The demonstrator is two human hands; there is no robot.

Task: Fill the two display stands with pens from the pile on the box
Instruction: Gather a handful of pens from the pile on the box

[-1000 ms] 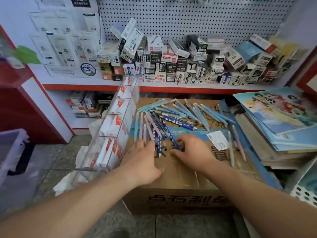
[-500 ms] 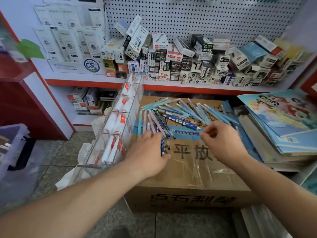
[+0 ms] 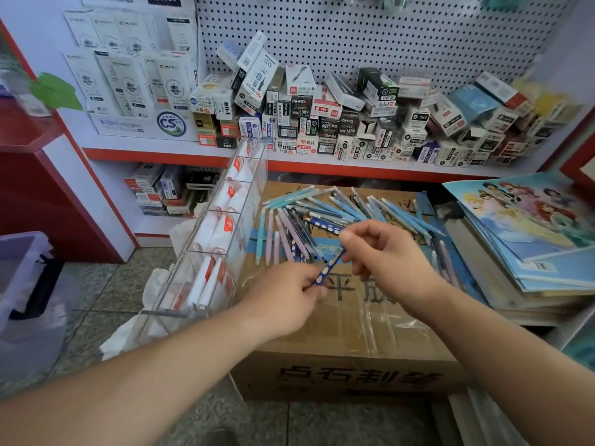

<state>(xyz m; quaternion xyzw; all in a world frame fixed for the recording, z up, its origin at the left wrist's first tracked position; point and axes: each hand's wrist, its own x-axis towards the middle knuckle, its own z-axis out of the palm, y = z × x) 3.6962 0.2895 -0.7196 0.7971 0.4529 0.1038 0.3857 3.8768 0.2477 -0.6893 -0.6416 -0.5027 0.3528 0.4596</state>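
Note:
A dark blue pen with pale dots (image 3: 326, 268) is held above the cardboard box (image 3: 351, 336). My left hand (image 3: 286, 297) pinches its lower end and my right hand (image 3: 383, 255) pinches its upper end. Behind the hands a pile of pens (image 3: 325, 217), light blue, pink and dark, lies spread on the box top. A clear acrylic display stand (image 3: 225, 226) with several compartments leans at the box's left side; white packets with red marks sit in it. I see only this one stand.
A stack of picture books (image 3: 531, 239) lies right of the box. The shelf (image 3: 289, 162) behind carries many small stationery boxes under a pegboard. A translucent bin (image 3: 19, 278) sits on the tiled floor at far left.
My right hand came back from the pile toward the left hand, and both now hold the dotted blue pen lifted off the box. The camera tilted up a little.

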